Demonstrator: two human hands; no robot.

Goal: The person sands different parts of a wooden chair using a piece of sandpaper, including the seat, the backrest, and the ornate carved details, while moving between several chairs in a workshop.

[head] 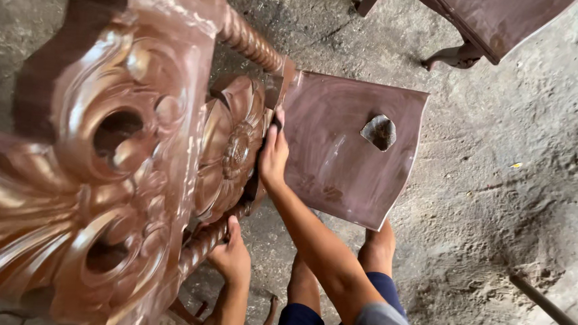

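Head view, looking down on a carved brown chair [127,155] standing on a dusty concrete floor [495,191].

Right hand [273,156]: at centre frame, fingers pointing to 12 o'clock, pressed against the junction of the carved flower panel [228,147] and the seat [348,152]. A dark pad or cloth [276,124] shows at the fingertips; fingers together, laid flat on it, grip not fully visible.

Left hand [232,254]: at 6 o'clock of the right hand, closed around the lower twisted spindle [204,243], thumb on top.

Chair: large carved scroll back fills the 9 o'clock half of the frame, surface glossy and wet-looking. Upper twisted spindle [252,44] runs toward 11 o'clock from the seat corner. Seat is flat, smeared with brown finish, lying at 3 o'clock of the right hand.

A small torn scrap [379,132], grey, lies on the seat toward 1 o'clock.

Person's bare feet [377,247] sit at 6 o'clock under the seat edge, dark blue shorts [308,319] below.

Second brown furniture piece [490,22] at 1 o'clock, well apart. A rod [549,310] lies on the floor at 4 o'clock
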